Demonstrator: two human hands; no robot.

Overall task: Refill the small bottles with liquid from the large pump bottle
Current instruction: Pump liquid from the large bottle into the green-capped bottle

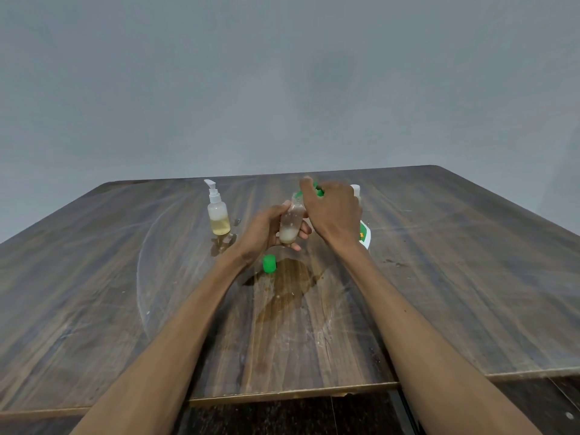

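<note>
A: Where's your small bottle right now?

B: You've got it in the left hand, lifted off the bench, fingers wrapped round the lower body, neck open. A little pale liquid sits at the bottom. Its green cap stands on the bench just below.

A: And the right hand?

B: It's curled over the green pump head of the large pump bottle; grip itself is partly hidden.

A: How will it handle?

B: Light, thin clear plastic, likely squashy, so hold it mid-body and don't squeeze. There's a wet patch on the bench, so expect slippery fingers. Second bottle with a white pump stands well to the left, untouched
</note>
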